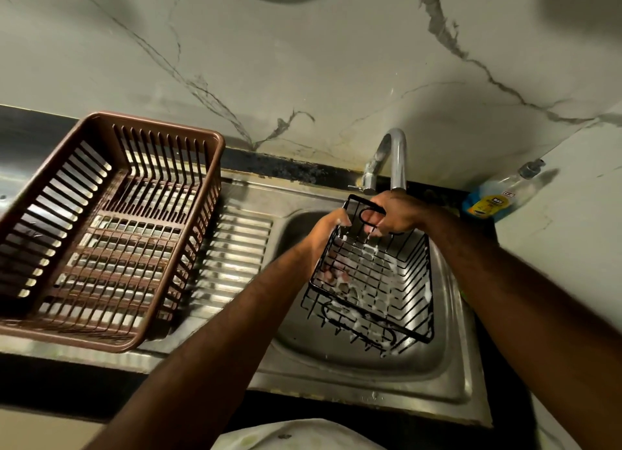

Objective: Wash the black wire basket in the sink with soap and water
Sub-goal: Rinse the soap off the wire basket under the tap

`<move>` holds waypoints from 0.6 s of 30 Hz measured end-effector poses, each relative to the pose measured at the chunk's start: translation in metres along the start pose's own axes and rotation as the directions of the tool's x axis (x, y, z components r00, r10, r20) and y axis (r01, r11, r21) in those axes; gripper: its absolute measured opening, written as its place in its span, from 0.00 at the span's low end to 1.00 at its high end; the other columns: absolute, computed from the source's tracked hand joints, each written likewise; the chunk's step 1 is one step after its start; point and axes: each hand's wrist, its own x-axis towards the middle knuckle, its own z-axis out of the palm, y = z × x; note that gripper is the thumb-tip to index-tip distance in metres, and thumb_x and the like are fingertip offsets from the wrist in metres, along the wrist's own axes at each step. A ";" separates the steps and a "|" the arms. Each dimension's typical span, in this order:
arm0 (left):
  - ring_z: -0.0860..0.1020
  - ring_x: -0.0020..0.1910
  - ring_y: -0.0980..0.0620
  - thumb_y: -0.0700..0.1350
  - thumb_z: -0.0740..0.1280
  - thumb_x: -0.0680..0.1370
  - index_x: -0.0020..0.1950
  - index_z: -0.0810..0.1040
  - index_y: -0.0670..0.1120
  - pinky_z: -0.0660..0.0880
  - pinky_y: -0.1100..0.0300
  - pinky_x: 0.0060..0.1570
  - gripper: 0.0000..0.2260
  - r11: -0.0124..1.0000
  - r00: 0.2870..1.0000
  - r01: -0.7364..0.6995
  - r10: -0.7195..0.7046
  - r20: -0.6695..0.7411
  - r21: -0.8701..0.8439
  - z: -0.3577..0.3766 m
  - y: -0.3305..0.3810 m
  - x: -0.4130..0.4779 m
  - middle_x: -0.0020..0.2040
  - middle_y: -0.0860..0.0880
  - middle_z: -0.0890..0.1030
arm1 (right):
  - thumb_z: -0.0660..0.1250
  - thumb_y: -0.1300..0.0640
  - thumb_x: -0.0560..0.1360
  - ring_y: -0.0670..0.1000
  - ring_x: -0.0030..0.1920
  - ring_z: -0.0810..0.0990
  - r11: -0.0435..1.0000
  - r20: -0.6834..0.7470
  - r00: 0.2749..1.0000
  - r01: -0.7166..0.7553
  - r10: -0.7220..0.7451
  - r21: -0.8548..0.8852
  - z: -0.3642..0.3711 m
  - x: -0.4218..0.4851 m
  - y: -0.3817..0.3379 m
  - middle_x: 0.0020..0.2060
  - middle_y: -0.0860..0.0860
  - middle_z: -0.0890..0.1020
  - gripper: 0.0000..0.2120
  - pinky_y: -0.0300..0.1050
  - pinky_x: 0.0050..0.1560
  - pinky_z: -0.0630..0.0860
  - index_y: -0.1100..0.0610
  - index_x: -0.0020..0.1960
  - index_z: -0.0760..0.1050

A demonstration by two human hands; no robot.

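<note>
Basket: black wire basket held in sink, tilted, far end up under tap.
R hand: curled round the far handle loop.
L hand: clasps the left wall, thumb over rim.
Progress: suds on wires; we judge soaping approx. done, rinse left. Water flow: can't tell.
Around: brown crate left of sink; soap bottle right-rear of sink.
In the way: nothing btwn basket & tap.

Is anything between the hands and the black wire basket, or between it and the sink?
Nothing visible does. The right hand grips the black wire basket by its far handle, the left hand holds its left wall, and it is inside the sink. The brown crate sits apart on the drainboard.
</note>
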 end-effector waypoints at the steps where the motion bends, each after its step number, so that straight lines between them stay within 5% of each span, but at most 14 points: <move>1: 0.77 0.48 0.46 0.59 0.67 0.68 0.58 0.77 0.41 0.71 0.56 0.44 0.27 1.000 1.000 0.000 0.000 -0.003 0.025 -0.001 0.002 -0.004 0.55 0.38 0.80 | 0.77 0.63 0.72 0.39 0.37 0.80 1.000 0.011 1.000 -0.002 0.002 -0.002 -0.003 0.000 -0.003 0.36 0.40 0.78 0.14 0.31 0.32 0.71 0.51 0.46 0.73; 3: 0.77 0.46 0.47 0.56 0.63 0.77 0.53 0.77 0.45 0.71 0.58 0.42 0.16 0.998 1.000 -0.001 0.001 0.004 0.056 -0.005 0.004 -0.007 0.51 0.42 0.80 | 0.78 0.58 0.71 0.44 0.43 0.81 1.000 0.023 1.000 -0.006 0.007 -0.028 -0.008 0.002 -0.004 0.38 0.41 0.80 0.14 0.37 0.38 0.74 0.49 0.48 0.73; 7: 0.78 0.40 0.46 0.56 0.58 0.80 0.49 0.76 0.44 0.72 0.61 0.35 0.17 0.998 0.998 0.020 -0.023 0.054 0.054 -0.010 0.008 -0.012 0.44 0.44 0.81 | 0.81 0.58 0.67 0.46 0.41 0.83 0.996 -0.059 0.998 -0.028 0.033 0.088 -0.008 0.006 -0.008 0.40 0.44 0.82 0.24 0.41 0.39 0.79 0.55 0.59 0.75; 11: 0.77 0.38 0.49 0.55 0.56 0.83 0.46 0.75 0.45 0.71 0.65 0.30 0.15 0.999 0.996 -0.024 0.022 0.083 0.022 -0.008 0.013 -0.015 0.41 0.46 0.79 | 0.80 0.57 0.69 0.50 0.37 0.82 0.994 -0.176 0.984 0.028 -0.009 0.104 -0.007 0.005 -0.014 0.37 0.50 0.83 0.12 0.41 0.35 0.74 0.58 0.46 0.78; 14: 0.77 0.37 0.49 0.54 0.56 0.83 0.46 0.74 0.46 0.72 0.67 0.27 0.15 0.999 0.996 -0.040 0.038 0.078 0.028 -0.010 0.014 -0.015 0.41 0.45 0.79 | 0.74 0.65 0.75 0.54 0.42 0.84 0.982 -0.102 0.992 0.090 -0.073 0.166 -0.014 0.002 -0.012 0.44 0.57 0.84 0.07 0.42 0.38 0.79 0.61 0.50 0.78; 18: 0.79 0.39 0.48 0.58 0.58 0.81 0.50 0.77 0.45 0.73 0.65 0.30 0.18 0.998 0.995 -0.053 0.051 0.091 0.021 -0.013 0.010 -0.013 0.44 0.45 0.81 | 0.76 0.70 0.70 0.45 0.45 0.83 0.976 -0.029 0.999 0.042 -0.037 0.216 -0.022 0.000 -0.002 0.42 0.44 0.84 0.15 0.39 0.42 0.79 0.60 0.54 0.80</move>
